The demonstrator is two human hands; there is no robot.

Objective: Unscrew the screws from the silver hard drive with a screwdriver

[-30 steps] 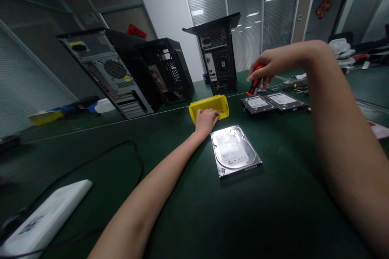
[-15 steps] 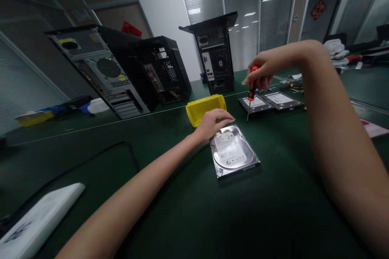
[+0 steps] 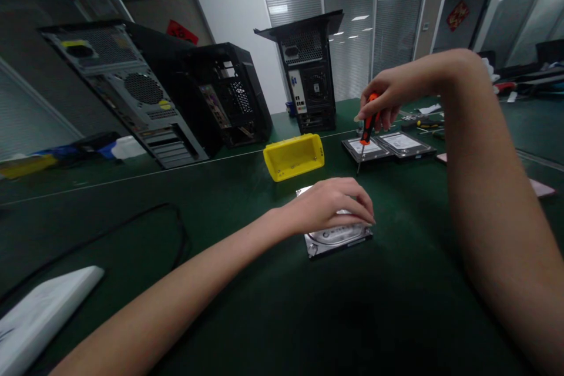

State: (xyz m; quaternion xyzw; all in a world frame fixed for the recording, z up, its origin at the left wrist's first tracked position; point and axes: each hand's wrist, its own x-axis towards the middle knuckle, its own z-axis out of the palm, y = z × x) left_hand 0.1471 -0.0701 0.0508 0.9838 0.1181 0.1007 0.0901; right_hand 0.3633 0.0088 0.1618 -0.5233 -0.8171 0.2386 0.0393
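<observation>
My left hand (image 3: 332, 205) is over a silver hard drive (image 3: 339, 239) lying on the green table, covering most of its label. Its thumb and fingertips come together by the drive's right edge; whatever is between them is too small or hidden to make out. Farther right, my right hand (image 3: 382, 100) grips a screwdriver (image 3: 369, 125) with an orange and black handle. The shaft points down, its tip just in front of two more hard drives (image 3: 368, 148) (image 3: 403, 144). Behind my left hand sits a yellow bin (image 3: 294, 157) with a few tiny bits inside.
Three computer cases (image 3: 145, 91) (image 3: 240, 94) (image 3: 311, 79) stand along the back. A black cable (image 3: 132, 217) curves across the left side near a white box (image 3: 48, 311). Pliers with yellow and black handles (image 3: 427, 123) lie beyond the right-hand drives.
My left hand has moved from the drive's far edge, beside the yellow bin, towards me and right across the drive. My right hand keeps the screwdriver in nearly the same place.
</observation>
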